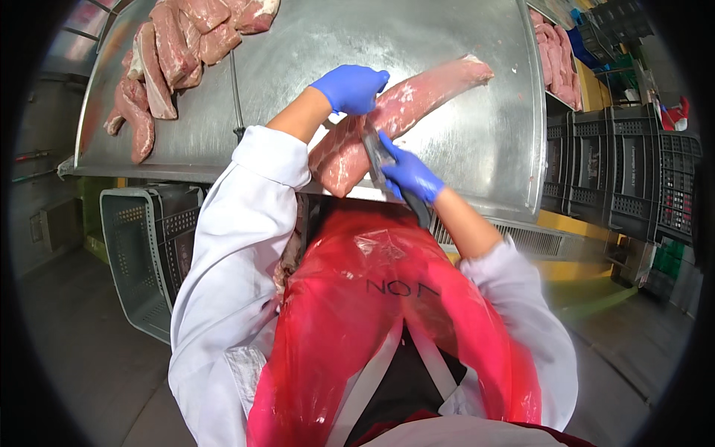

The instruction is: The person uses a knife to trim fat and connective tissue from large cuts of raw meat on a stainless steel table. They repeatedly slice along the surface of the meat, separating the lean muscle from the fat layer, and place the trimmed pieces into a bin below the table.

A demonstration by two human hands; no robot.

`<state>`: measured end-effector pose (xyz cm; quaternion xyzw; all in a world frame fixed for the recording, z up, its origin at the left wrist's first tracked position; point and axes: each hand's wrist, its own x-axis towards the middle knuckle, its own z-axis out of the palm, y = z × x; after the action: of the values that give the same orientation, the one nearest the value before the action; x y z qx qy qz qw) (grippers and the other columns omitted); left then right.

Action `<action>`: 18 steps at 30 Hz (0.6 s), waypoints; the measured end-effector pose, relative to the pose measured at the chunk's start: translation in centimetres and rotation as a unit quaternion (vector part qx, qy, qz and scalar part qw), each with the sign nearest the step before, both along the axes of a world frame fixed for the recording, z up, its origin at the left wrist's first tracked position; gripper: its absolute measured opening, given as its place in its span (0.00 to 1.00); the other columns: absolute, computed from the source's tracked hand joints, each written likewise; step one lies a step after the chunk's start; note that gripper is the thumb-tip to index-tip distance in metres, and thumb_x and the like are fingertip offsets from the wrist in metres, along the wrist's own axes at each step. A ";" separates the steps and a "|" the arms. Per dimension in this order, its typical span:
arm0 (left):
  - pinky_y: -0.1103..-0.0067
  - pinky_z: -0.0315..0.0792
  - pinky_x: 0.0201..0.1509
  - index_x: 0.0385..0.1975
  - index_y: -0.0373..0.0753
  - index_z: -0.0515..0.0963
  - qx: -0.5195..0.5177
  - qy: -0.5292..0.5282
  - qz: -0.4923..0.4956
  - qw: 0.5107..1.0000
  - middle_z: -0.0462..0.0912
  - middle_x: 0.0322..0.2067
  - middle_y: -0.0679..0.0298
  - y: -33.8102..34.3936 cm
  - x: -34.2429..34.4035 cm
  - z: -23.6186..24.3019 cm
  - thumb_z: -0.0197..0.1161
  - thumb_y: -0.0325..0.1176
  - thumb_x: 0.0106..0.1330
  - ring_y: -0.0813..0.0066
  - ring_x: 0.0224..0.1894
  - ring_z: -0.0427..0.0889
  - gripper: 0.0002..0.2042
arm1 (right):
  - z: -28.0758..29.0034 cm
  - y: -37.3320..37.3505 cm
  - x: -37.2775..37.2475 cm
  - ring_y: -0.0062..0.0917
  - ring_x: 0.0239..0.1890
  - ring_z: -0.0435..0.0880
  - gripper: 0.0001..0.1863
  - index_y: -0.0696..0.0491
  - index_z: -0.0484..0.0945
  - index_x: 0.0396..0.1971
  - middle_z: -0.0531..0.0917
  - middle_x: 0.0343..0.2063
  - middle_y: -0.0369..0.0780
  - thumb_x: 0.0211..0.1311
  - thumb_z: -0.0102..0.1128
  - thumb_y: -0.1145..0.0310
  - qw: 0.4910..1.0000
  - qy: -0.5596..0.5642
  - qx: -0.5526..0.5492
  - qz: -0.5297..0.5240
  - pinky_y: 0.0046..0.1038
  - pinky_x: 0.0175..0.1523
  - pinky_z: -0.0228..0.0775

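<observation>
A long pink cut of raw meat point(417, 100) lies slanted across the steel table point(313, 52), its near end at the table's front edge. My left hand point(350, 87), in a blue glove, presses down on the middle of the cut. My right hand point(408, 175), also gloved blue, grips a knife point(378, 156) whose blade lies against the near part of the meat. I wear a white coat and a red plastic apron.
Several more cuts of meat point(160, 63) are piled at the table's far left, and others point(555, 56) lie beyond its right edge. A grey crate point(145, 249) stands on the floor at the left. Dark stacked crates point(625, 171) stand at the right.
</observation>
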<state>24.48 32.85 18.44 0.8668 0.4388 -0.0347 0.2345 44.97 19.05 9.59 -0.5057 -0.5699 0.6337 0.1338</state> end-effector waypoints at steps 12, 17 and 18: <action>0.59 0.77 0.38 0.36 0.35 0.79 0.136 -0.100 -0.021 0.985 0.83 0.28 0.46 -3.4 -4.3 5.1 0.60 0.28 0.54 0.42 0.33 0.83 0.10 | 0.9 -0.1 -6.4 0.20 0.17 0.77 0.42 0.41 0.45 0.79 0.79 0.20 0.39 0.69 0.50 0.75 0.998 -0.013 -0.052 -0.019 0.26 0.25 0.73; 0.57 0.75 0.36 0.33 0.35 0.78 0.153 -0.131 0.091 0.975 0.83 0.26 0.45 -6.1 -9.6 7.7 0.60 0.28 0.53 0.43 0.33 0.83 0.08 | 4.7 -6.5 -5.1 0.22 0.20 0.79 0.44 0.49 0.42 0.79 0.80 0.22 0.40 0.65 0.48 0.76 0.990 -0.017 -0.114 0.077 0.26 0.25 0.73; 0.57 0.75 0.36 0.32 0.35 0.78 0.151 -0.126 0.091 0.976 0.82 0.26 0.45 -7.1 -9.5 9.1 0.60 0.28 0.53 0.43 0.33 0.83 0.08 | 3.4 -7.7 -4.5 0.22 0.19 0.78 0.44 0.47 0.42 0.79 0.80 0.22 0.39 0.66 0.49 0.76 0.993 0.017 -0.103 0.050 0.26 0.24 0.72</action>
<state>14.94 25.80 27.52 0.8462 0.4829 0.1626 0.1561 40.51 11.38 12.99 -0.4769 -0.5239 0.7032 0.0591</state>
